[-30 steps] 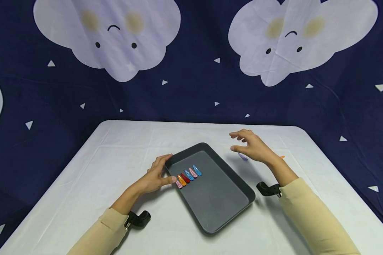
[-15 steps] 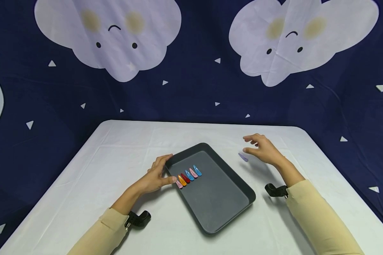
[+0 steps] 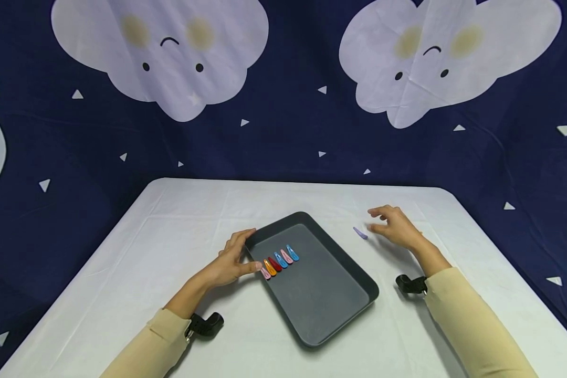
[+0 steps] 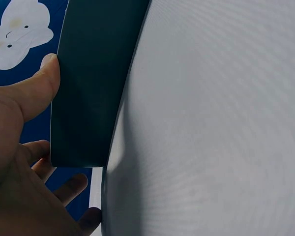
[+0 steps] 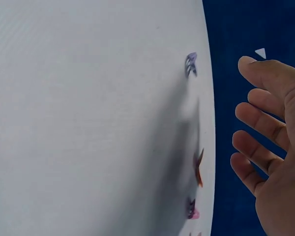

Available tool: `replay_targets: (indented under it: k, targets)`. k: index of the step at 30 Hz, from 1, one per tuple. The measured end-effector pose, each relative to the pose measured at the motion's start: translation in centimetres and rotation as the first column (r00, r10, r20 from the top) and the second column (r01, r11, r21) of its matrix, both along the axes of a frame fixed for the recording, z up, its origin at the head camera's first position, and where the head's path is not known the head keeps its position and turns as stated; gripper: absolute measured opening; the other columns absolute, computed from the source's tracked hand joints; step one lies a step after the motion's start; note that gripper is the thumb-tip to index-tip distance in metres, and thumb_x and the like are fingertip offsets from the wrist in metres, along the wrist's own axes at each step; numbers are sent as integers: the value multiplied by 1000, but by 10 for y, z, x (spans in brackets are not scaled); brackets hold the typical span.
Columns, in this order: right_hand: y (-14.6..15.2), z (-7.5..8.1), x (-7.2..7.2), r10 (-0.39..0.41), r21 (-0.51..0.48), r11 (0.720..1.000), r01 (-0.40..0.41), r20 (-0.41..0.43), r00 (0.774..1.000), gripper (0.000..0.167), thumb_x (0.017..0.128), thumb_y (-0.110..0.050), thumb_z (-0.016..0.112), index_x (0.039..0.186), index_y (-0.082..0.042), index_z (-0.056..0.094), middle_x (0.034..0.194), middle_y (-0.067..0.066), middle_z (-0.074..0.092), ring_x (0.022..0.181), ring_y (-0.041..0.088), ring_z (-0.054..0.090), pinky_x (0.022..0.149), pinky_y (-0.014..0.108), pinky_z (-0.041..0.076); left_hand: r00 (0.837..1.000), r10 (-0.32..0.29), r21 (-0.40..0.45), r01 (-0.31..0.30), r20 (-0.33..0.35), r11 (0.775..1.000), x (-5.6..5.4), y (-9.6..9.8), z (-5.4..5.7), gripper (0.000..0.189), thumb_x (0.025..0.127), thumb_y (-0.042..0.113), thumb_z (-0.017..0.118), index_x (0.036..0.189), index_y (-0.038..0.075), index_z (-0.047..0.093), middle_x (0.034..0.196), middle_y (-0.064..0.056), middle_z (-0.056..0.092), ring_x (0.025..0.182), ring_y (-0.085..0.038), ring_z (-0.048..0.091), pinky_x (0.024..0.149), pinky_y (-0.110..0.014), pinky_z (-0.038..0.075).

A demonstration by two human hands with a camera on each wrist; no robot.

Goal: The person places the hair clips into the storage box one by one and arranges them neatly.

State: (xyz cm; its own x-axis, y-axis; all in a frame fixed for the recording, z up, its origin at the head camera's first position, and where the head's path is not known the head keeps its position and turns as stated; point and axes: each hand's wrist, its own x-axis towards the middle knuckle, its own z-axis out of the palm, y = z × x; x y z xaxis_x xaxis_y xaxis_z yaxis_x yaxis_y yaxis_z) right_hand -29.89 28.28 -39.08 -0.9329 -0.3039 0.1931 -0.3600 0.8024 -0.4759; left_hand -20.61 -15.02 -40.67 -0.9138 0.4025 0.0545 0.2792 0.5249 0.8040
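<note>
My left hand (image 3: 229, 262) grips the upper left corner of a dark grey baking tray (image 3: 321, 294), its thumb over the rim and its fingers along the outer side. Inside the tray, several snap hair clips (image 3: 280, 259) in pink, orange, red and blue lie in a slanting row near that thumb. My right hand (image 3: 394, 226) hovers over the white table, fingers loosely bent and holding nothing. Just left of its fingertips lies a purple hair clip (image 3: 360, 233). An orange hair clip (image 5: 200, 169) and a pink hair clip (image 5: 192, 210) lie farther along, mostly hidden by that hand in the head view.
The table wears a white cloth (image 3: 193, 205). Behind its far edge hangs a dark blue curtain (image 3: 283, 147) with clouds and small white triangles. A black wrist camera (image 3: 207, 324) sits on the left wrist, another black camera (image 3: 410, 284) on the right.
My right hand has moved to the right and lowered toward the table, passing the purple hair clip. The left hand, the tray and the clips in it have stayed put.
</note>
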Motion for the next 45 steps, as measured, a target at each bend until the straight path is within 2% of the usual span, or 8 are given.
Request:
replay_targets:
  k: [6,16,28,36,41,45]
  targets:
    - [5,-8,-1,-11,34,999,11,23,1000,45,84,-18,68,124,0,57,118,20,60,108,37,49,88,51,39,1000,0,-6,0,-5,1000,0,0,0,84,85,25,69,150,11,18,152,-13,18,141,-38,15,104,-68,6]
    - [8,-19,-2,-31,120,992,32,-4,1000,44,81,-20,69,121,-4,60,117,20,61,103,34,47,88,49,34,1000,-2,-10,2,0,1000,0,0,0,84,86,26,69,150,12,17,153,-13,17,141,-39,14,104,-69,5]
    - [1,-22,-3,-10,154,988,8,10,1000,49,79,-24,71,122,-4,60,122,21,58,105,35,45,90,53,33,1000,-3,-16,4,7,1000,1,1,1,85,86,27,69,151,12,17,153,-13,16,141,-39,14,104,-69,5]
    - [-5,-23,-3,14,148,989,-16,13,1000,51,77,-26,74,120,-2,62,118,21,60,102,35,46,89,51,34,1000,-4,-16,4,1,1000,1,1,1,85,86,28,69,151,12,17,153,-14,17,141,-39,13,104,-70,4]
    - [-8,-21,-2,-8,167,986,-1,53,999,56,78,-35,74,123,-5,61,122,19,57,106,34,44,86,53,35,1000,-5,-15,5,3,1000,1,1,1,84,86,25,69,151,11,17,153,-14,16,141,-39,13,104,-71,3]
    - [-12,-22,-2,-41,177,984,32,48,998,58,77,-39,73,123,-6,62,121,20,57,106,35,45,85,56,36,1000,-2,-11,2,2,1000,0,1,0,83,86,24,69,150,11,17,153,-14,17,141,-39,13,104,-71,3]
